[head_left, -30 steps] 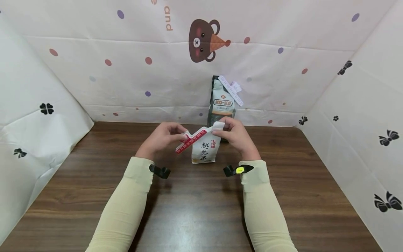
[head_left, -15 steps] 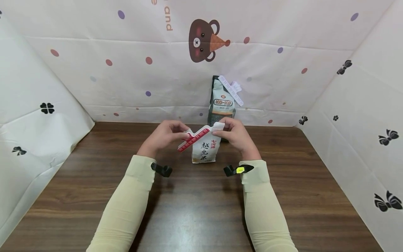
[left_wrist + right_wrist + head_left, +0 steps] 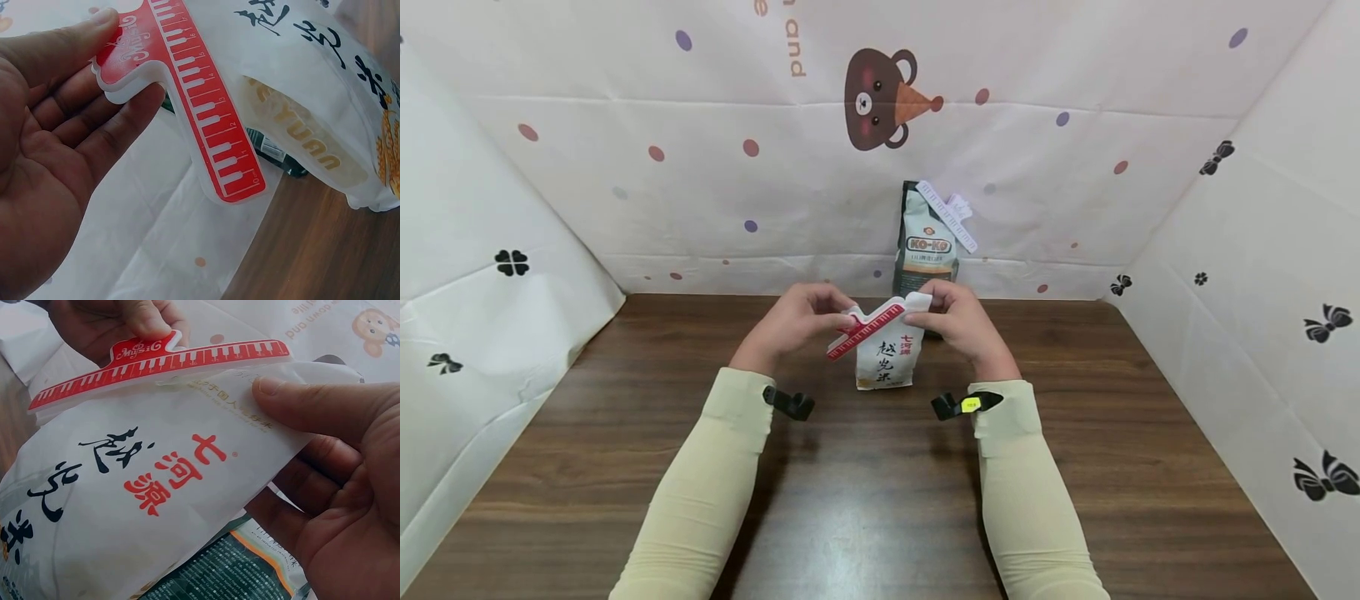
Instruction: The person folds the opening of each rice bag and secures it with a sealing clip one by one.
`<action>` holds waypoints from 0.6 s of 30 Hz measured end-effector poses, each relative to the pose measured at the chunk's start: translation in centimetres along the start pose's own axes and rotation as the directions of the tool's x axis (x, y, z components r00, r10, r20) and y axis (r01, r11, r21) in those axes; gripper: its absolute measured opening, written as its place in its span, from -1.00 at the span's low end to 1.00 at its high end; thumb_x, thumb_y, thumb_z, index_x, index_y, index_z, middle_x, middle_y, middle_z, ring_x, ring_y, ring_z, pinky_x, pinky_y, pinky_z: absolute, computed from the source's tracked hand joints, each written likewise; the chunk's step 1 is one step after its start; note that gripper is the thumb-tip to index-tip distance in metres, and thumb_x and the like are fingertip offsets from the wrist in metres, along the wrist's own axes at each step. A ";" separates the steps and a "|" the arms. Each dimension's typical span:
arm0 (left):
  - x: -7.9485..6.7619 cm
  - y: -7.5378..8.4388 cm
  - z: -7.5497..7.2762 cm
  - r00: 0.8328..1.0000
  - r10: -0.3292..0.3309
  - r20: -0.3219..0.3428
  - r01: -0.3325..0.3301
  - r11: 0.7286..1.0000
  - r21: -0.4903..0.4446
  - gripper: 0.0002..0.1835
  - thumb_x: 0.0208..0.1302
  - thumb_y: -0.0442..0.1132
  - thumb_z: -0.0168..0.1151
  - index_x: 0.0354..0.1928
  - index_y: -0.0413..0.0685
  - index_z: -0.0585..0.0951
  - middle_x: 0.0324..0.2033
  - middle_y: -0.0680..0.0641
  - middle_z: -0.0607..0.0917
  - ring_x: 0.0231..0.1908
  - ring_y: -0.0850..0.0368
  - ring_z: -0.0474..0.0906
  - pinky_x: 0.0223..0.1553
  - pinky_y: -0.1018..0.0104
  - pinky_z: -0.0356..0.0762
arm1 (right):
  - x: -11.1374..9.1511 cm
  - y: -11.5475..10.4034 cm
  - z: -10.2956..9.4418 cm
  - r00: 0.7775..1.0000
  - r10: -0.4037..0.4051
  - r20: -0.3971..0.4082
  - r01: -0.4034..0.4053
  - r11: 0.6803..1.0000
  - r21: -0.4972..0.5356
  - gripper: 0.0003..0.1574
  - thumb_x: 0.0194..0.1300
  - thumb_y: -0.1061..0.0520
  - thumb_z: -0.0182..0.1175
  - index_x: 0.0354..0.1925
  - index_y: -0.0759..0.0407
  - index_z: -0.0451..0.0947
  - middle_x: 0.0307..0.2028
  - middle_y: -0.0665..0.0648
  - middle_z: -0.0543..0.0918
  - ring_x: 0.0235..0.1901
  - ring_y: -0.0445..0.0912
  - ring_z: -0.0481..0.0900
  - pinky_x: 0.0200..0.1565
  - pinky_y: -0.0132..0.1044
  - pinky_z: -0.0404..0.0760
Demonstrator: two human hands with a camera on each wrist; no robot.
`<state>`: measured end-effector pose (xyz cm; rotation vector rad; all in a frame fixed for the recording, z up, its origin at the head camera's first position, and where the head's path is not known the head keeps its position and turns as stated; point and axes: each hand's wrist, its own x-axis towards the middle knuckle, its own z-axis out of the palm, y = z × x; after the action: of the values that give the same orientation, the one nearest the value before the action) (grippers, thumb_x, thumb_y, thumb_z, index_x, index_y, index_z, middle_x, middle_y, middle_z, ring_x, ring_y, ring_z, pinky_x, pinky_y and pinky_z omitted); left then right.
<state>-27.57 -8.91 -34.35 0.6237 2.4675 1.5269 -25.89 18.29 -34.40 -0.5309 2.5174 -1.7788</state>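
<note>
A white rice bag (image 3: 886, 358) with black and red characters stands upright on the table. My left hand (image 3: 801, 323) pinches the handle of a red-and-white bag clip (image 3: 206, 106) printed with piano keys and a ruler scale. The clip lies slantwise along the bag's top left corner, its lower end sticking out past the side. Whether its jaws grip the bag is hard to tell. Thumb in front and fingers behind, my right hand (image 3: 958, 321) pinches the bag's top right corner, as the rice bag (image 3: 125, 506) in the right wrist view shows.
Behind the rice bag, a green-and-white KO-KO bag (image 3: 927, 242) leans at the back wall. A white clip (image 3: 947, 218) with piano keys sits slantwise on its top corner. Patterned white cloth surrounds the brown wooden table (image 3: 865, 500) at the back and sides.
My left hand and the red clip have shifted slightly right and up along the rice bag's top. The right hand keeps its pinch on the corner. The head view has shifted a little.
</note>
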 end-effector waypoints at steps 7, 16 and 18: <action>0.2 0.4 0.2 1.000 0.020 -0.002 -0.020 1.000 -0.017 -0.79 0.15 -0.11 0.42 -0.18 0.05 0.70 -0.19 -0.01 0.71 -0.16 0.02 0.61 -0.09 0.21 0.63 | 0.0 0.0 0.0 1.000 -0.008 0.007 0.008 1.000 0.011 -0.77 0.16 0.15 0.39 -0.28 0.21 0.54 -0.24 0.16 0.72 -0.30 -0.05 0.60 -0.26 -0.29 0.60; 0.3 0.9 0.4 0.999 0.036 0.003 -0.036 0.999 -0.011 -0.77 0.15 -0.11 0.42 -0.16 0.03 0.70 -0.19 -0.02 0.72 -0.16 0.04 0.61 -0.09 0.21 0.62 | -0.1 -0.4 0.0 1.000 -0.012 0.009 0.012 1.000 0.019 -0.78 0.15 0.21 0.39 -0.31 0.24 0.53 -0.26 0.17 0.73 -0.33 -0.07 0.60 -0.28 -0.30 0.60; 0.4 1.0 0.5 0.999 0.034 0.000 -0.034 0.999 -0.005 -0.78 0.15 -0.11 0.42 -0.17 0.05 0.70 -0.19 -0.01 0.72 -0.16 0.04 0.62 -0.09 0.20 0.62 | -0.1 -0.4 -0.1 1.000 -0.015 0.011 0.015 1.000 0.020 -0.78 0.15 0.22 0.39 -0.31 0.25 0.53 -0.25 0.18 0.73 -0.33 -0.07 0.60 -0.28 -0.31 0.60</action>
<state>-27.46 -7.97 -33.62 0.6686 2.4648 1.5452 -25.72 18.29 -34.07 -0.5584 2.4924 -1.7984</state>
